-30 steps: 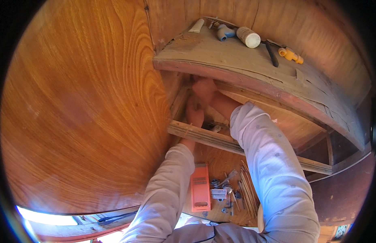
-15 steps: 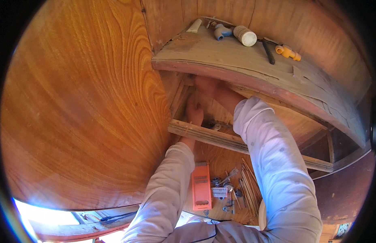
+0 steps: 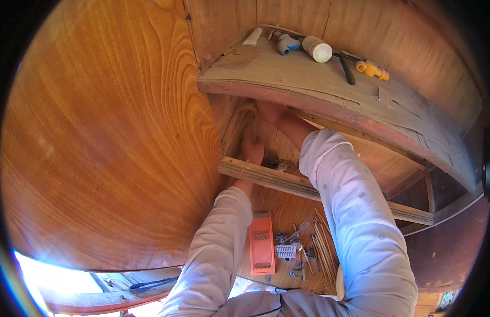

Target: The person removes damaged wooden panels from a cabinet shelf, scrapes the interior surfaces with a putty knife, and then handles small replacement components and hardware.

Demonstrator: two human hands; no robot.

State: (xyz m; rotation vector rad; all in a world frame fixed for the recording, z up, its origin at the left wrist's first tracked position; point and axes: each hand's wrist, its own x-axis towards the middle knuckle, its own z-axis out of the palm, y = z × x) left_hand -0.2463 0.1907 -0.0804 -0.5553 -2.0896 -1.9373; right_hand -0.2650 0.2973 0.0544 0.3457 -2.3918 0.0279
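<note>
Both arms reach under a wooden shelf [image 3: 308, 95] into the back left corner of an open wooden frame. My left hand [image 3: 251, 149] comes over the frame's front bar [image 3: 271, 175] and looks closed, near the corner's upright strip; anything in its fingers is too dark to make out. Higher up, my right hand [image 3: 271, 112] sits close beneath the shelf's front edge, by the pale end of a wooden rail [image 3: 248, 106]. Its fingertips are lost in shadow, so its grip is hidden.
On the shelf lie a blue pipe fitting [image 3: 288, 44], a white bottle [image 3: 318, 49], a black-handled tool [image 3: 347, 70] and a yellow tap [image 3: 373, 70]. Below are an orange grater [image 3: 262, 244], thin sticks [image 3: 323, 248] and small metal parts. A large wood-grain panel [image 3: 107, 142] stands left.
My right forearm has shifted slightly left, and its hand shows less blur. My left hand stays in nearly the same place beside the corner. The loose things lie as before.
</note>
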